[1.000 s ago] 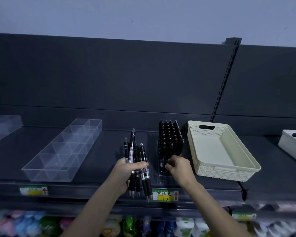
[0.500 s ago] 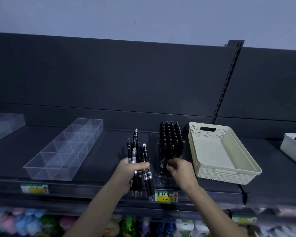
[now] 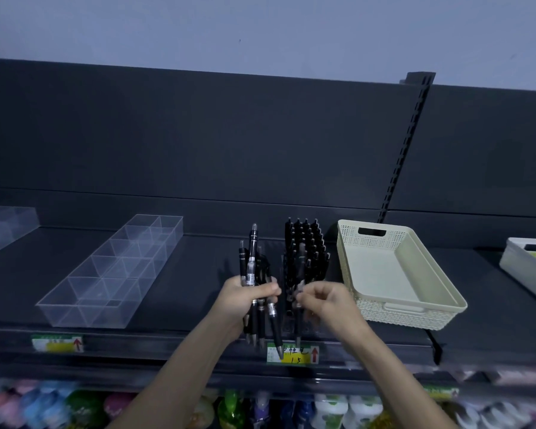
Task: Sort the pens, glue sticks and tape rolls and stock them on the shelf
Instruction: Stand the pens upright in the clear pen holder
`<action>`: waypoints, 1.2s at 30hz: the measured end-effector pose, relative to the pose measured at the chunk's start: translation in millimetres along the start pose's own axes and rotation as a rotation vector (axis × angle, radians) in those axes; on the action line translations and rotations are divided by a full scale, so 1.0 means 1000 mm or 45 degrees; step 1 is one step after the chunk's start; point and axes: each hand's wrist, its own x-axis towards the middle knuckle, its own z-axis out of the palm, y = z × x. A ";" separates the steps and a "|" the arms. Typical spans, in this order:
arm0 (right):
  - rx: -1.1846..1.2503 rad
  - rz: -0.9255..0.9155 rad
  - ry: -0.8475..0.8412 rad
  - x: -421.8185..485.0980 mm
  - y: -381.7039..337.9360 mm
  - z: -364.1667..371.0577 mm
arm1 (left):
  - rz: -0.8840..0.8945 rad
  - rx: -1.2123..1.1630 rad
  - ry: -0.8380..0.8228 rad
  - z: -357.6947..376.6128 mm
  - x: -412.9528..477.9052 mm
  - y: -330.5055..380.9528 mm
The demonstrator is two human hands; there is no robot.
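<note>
My left hand grips a bundle of several black click pens, held upright with tips pointing down, over the front of the dark shelf. My right hand pinches a single black pen just in front of a clear pen holder, where several black pens stand upright in rows. The two hands are close together, a little apart. No glue sticks or tape rolls are in view.
A clear divided tray lies to the left, and another clear box sits at the far left. A cream woven basket stands right of the pens. A grey bin is at the right edge. Price tags line the shelf front.
My right hand has drawn back toward me from the pen holder and now pinches one pen. My left hand keeps the bundle in the same place.
</note>
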 end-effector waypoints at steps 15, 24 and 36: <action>-0.824 -0.105 0.307 0.026 0.036 -0.006 | -0.090 -0.033 0.033 -0.006 -0.006 -0.005; -0.846 -0.110 0.362 0.025 0.034 -0.002 | -0.085 -0.036 0.038 -0.005 -0.009 -0.005; -0.084 -0.096 0.213 -0.001 -0.008 0.007 | 0.012 0.063 -0.096 0.013 -0.014 -0.001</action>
